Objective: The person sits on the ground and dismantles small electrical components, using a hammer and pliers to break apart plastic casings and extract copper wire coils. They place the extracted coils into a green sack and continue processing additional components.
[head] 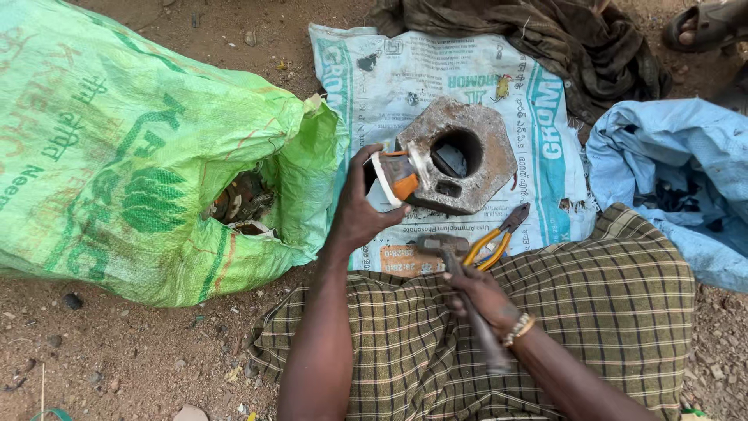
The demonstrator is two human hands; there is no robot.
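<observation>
A: Item one, left hand (pixel 360 209)?
B: Closed around a small motor part (pixel 396 178), cylindrical, with white and orange bands. It is held against the left edge of a heavy grey metal block (pixel 467 156), many-sided, with a round hole in its top.

A: Item two, right hand (pixel 485 295)?
B: Wrapped around the handle of a hammer (pixel 456 265). The hammer head sits low, just below the block and near the person's lap (a beaded bracelet on that wrist).

A: Item three, the loose tool?
B: Pliers (pixel 499 238) with yellow-orange grips, lying on the printed white sack (pixel 436 78), just beside the hammer head, touched by neither hand.

A: Item four, surroundings?
B: A green woven sack (pixel 117 156) on the left, mouth open, with scrap coils (pixel 241 203) showing inside. A blue sack (pixel 678 171) on the right. Dark cloth (pixel 545 39) at the top. A checked cloth (pixel 608 312) covers the person's lap; all rests on bare dirt ground (pixel 117 351).
</observation>
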